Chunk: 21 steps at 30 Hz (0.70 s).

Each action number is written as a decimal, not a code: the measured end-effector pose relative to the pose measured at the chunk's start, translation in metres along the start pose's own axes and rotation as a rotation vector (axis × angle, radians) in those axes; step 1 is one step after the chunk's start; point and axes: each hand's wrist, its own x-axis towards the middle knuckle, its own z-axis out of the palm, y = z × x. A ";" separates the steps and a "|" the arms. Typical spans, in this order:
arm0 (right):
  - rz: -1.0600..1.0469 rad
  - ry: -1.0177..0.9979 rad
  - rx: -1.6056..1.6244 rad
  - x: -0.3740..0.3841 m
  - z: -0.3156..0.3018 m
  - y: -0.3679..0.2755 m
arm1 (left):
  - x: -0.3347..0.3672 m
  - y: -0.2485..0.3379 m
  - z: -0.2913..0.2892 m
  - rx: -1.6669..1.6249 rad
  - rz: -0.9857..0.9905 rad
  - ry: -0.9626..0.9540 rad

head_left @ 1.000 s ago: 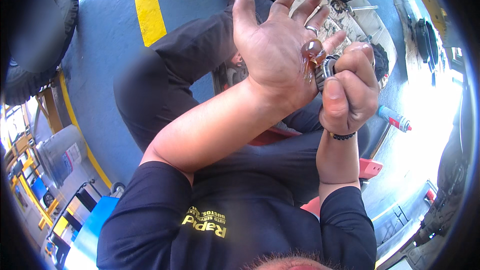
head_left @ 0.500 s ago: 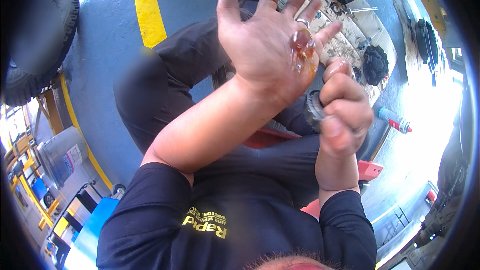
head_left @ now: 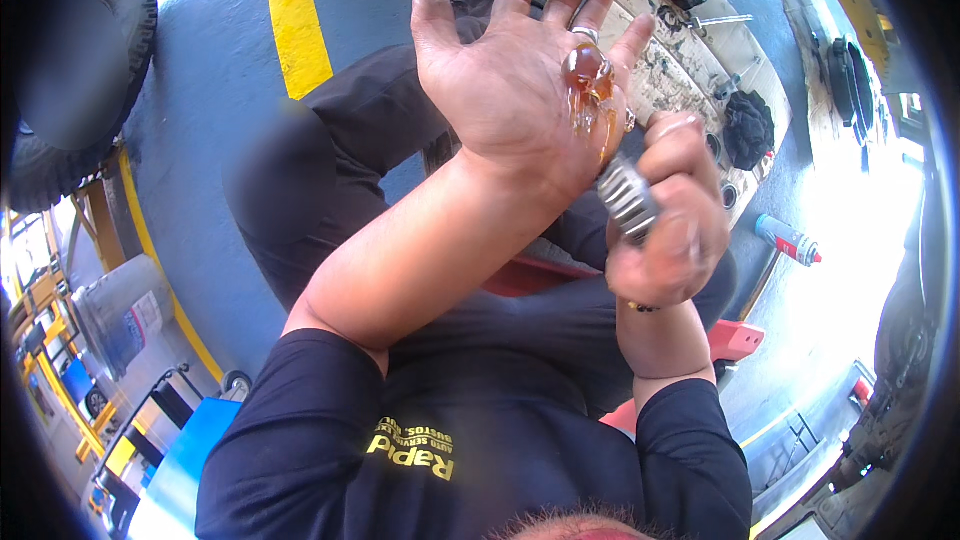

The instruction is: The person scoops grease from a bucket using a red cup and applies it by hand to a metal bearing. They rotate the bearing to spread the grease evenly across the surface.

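Observation:
My left hand (head_left: 510, 90) is palm up with its fingers stretched out and spread, a ring on one of them. A glossy amber-brown dollop of grease (head_left: 588, 72) sits on the palm below the fingers, and smears run down to the heel of the hand. My right hand (head_left: 680, 210) is closed around a roller bearing (head_left: 628, 202), its metal rollers showing on the side toward the left palm. The bearing is beside the greasy heel of the left hand; whether they touch I cannot tell. Motion blurs the right hand and bearing.
Stained cardboard (head_left: 650, 70) lies on the blue floor with black rags (head_left: 748, 130) and small metal parts. A spray can (head_left: 788, 240) lies to the right. A large tyre (head_left: 130, 50) stands at the far left, above a grey bin (head_left: 130, 310).
My left hand has shifted slightly left and up. My right hand has moved left and turned, so the bearing's rollers now face the left palm.

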 end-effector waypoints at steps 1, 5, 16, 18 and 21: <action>0.087 0.055 -0.023 0.000 -0.001 0.000 | 0.000 -0.001 0.000 0.001 -0.001 -0.013; 0.217 -0.036 -0.266 0.004 0.001 -0.009 | -0.006 -0.005 0.006 -0.042 -0.015 0.043; 0.099 -0.106 -0.097 0.006 0.002 -0.008 | 0.005 -0.004 -0.011 0.192 0.107 0.073; 0.070 -0.045 -0.054 0.004 0.000 -0.005 | 0.007 -0.001 -0.008 0.205 0.121 0.082; 0.276 0.089 -0.198 0.005 0.002 -0.004 | -0.002 -0.002 0.001 0.063 0.048 0.028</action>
